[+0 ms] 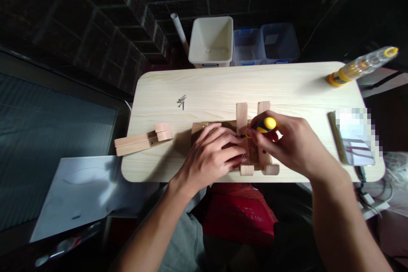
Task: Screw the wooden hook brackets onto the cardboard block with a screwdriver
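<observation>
My right hand (pixel 288 140) is closed around a short yellow-and-black screwdriver (pixel 266 125), its tip pointing left and down at a pale wooden hook (pixel 241 112). A second wooden hook (pixel 264 108) lies parallel on its right, with a dark hole or screw in it. Both lie across a brown wooden board (pixel 196 128) near the table's front edge. My left hand (pixel 216 151) lies over the board, fingers stretched out, fingertips on the left hook beside the screwdriver tip. What is under the palm and thumb is hidden.
Two more wooden hooks (pixel 137 143) lie together on the table (pixel 216 83) at left. Several loose screws (pixel 182 101) are behind my left hand. A clear, yellow-ended container (pixel 363 67) stands at back right, a phone (pixel 355 140) at right. Plastic bins (pixel 211 42) stand behind the table.
</observation>
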